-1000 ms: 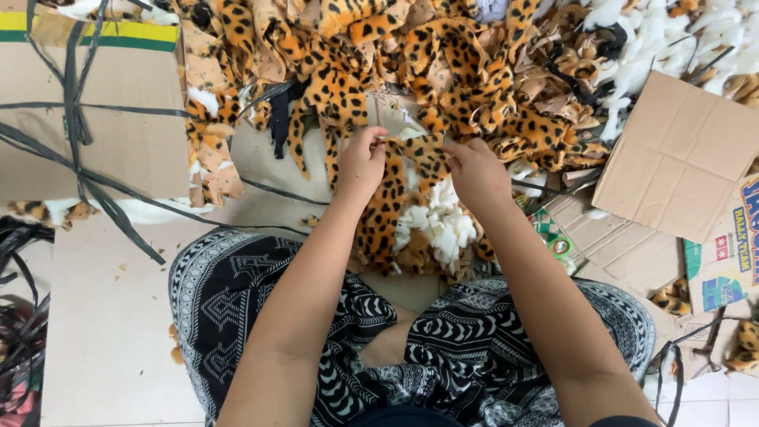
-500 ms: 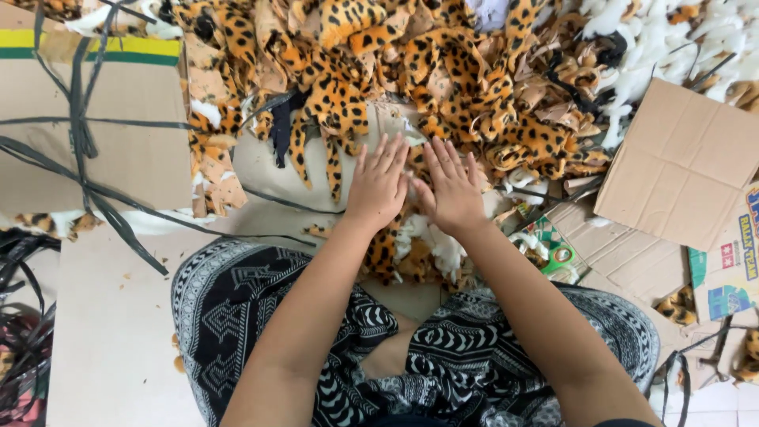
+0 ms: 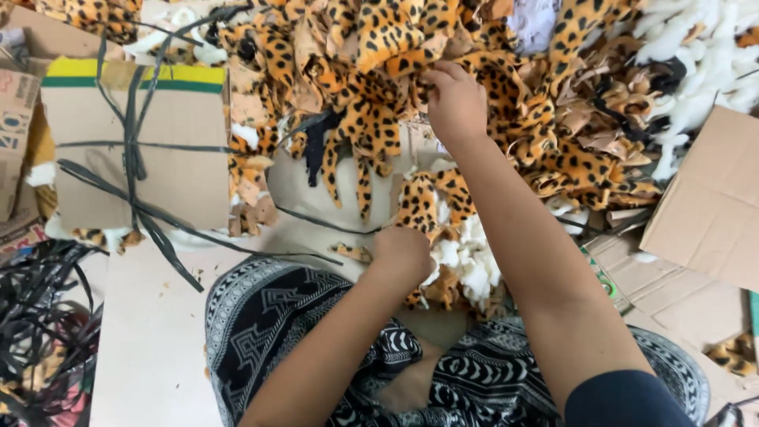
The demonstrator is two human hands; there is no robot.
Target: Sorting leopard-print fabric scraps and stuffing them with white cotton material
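Observation:
I sit on the floor with patterned black-and-white trousers over my knees. My left hand is closed on a small stack of leopard-print plush pieces with white fluffy backing, just in front of my lap. My right hand reaches far forward into the big heap of leopard-print fabric pieces and pinches one of them. Whether that piece is lifted clear of the heap I cannot tell.
A cardboard box tied with black straps lies at the left. Loose black strapping piles at the lower left. Flat cardboard sheets lie at the right. White plush scraps fill the top right corner.
Both hands were together on the stack in front of my lap. The right hand has since reached forward into the heap, while the left stayed low on the stack.

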